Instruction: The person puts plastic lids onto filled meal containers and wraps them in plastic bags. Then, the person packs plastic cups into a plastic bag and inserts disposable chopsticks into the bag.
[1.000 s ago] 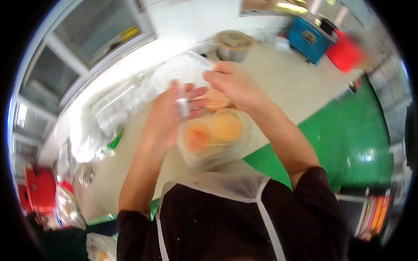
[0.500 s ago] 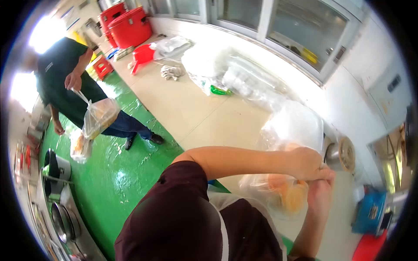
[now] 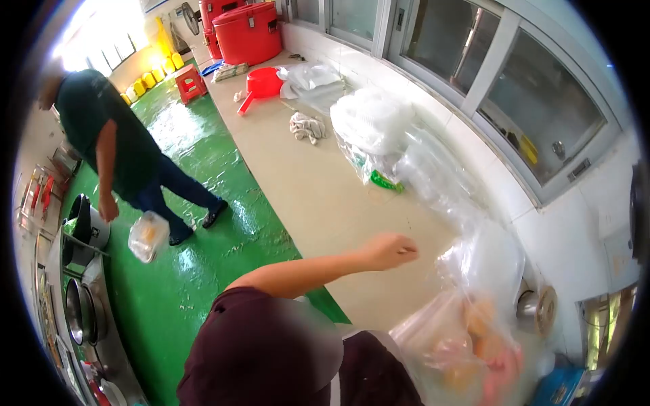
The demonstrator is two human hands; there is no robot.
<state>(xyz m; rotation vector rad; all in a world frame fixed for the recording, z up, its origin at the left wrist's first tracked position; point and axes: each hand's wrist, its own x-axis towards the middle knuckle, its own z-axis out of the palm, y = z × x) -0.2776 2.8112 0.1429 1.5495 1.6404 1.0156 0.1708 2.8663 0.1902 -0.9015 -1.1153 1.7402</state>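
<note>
My left hand (image 3: 391, 252) is closed in a loose fist above the tabletop, and nothing shows in its fingers. At the lower right, my right hand (image 3: 502, 373) is blurred and partly behind film; it is against a clear plastic bag (image 3: 426, 328). Orange-coloured contents (image 3: 479, 326) show through this bag, too smeared to name. Whether my right fingers are closed on the bag cannot be made out. Just beyond lies a heap of clear plastic bags (image 3: 484, 254), which stretches back along the wall.
A co-worker (image 3: 108, 128) stands on the wet green floor (image 3: 210, 291), with a filled clear bag (image 3: 149, 237) hanging low. On the beige table (image 3: 284, 162) are crumpled gloves (image 3: 307, 126), a red dipper (image 3: 263, 82) and a red tub (image 3: 247, 34). Sliding windows (image 3: 542, 101) line the wall.
My left hand has come away from my right hand and moved left. My right hand and the bag are lower. The co-worker has turned away; one carried bag now shows instead of two.
</note>
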